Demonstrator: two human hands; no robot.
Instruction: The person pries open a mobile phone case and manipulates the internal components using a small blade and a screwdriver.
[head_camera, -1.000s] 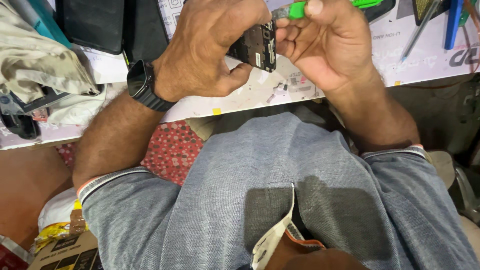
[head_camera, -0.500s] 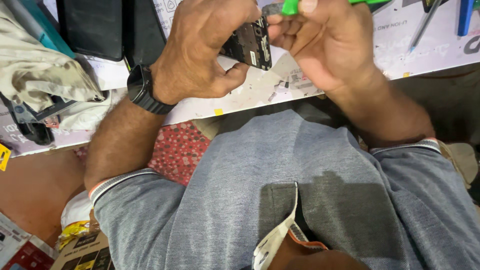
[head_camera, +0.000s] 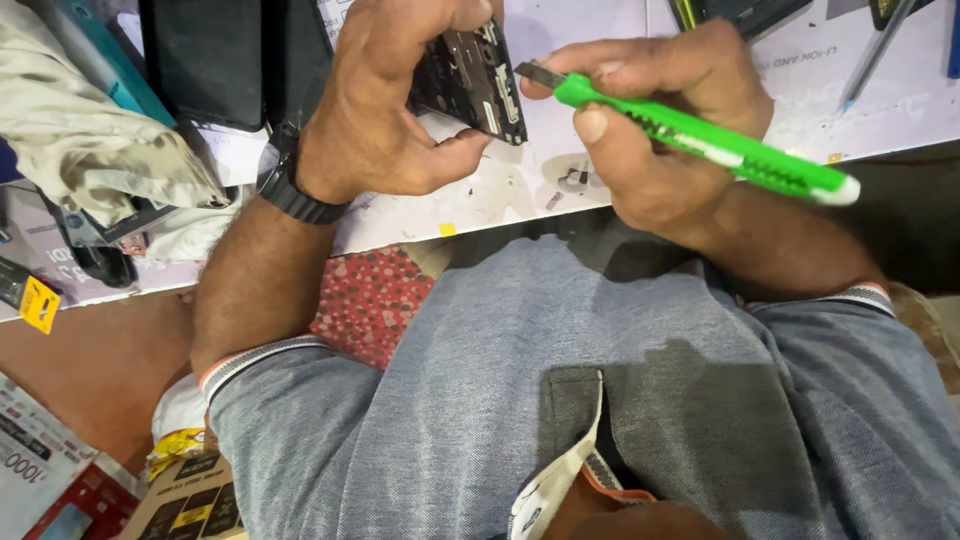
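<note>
My left hand (head_camera: 385, 105) grips a small black phone part with an exposed circuit board (head_camera: 470, 80), held above the white work mat (head_camera: 500, 195). A black watch (head_camera: 295, 195) sits on that wrist. My right hand (head_camera: 650, 130) holds a bright green utility knife (head_camera: 700, 135). Its short blade tip points left at the edge of the phone part, nearly touching it. My grey shirt fills the lower part of the view.
Dark flat phone panels (head_camera: 210, 60) lie at the mat's back left beside a crumpled beige cloth (head_camera: 90, 140). A pen-like tool (head_camera: 870, 55) lies at the back right. Small boxes (head_camera: 60, 480) sit on the floor at lower left, and a red dotted cushion (head_camera: 370, 300) is under the table's edge.
The view has tilted down and the hands have dropped lower in it. The green knife, earlier mostly cut off at the top, is now fully visible with its blade at the part's edge.
</note>
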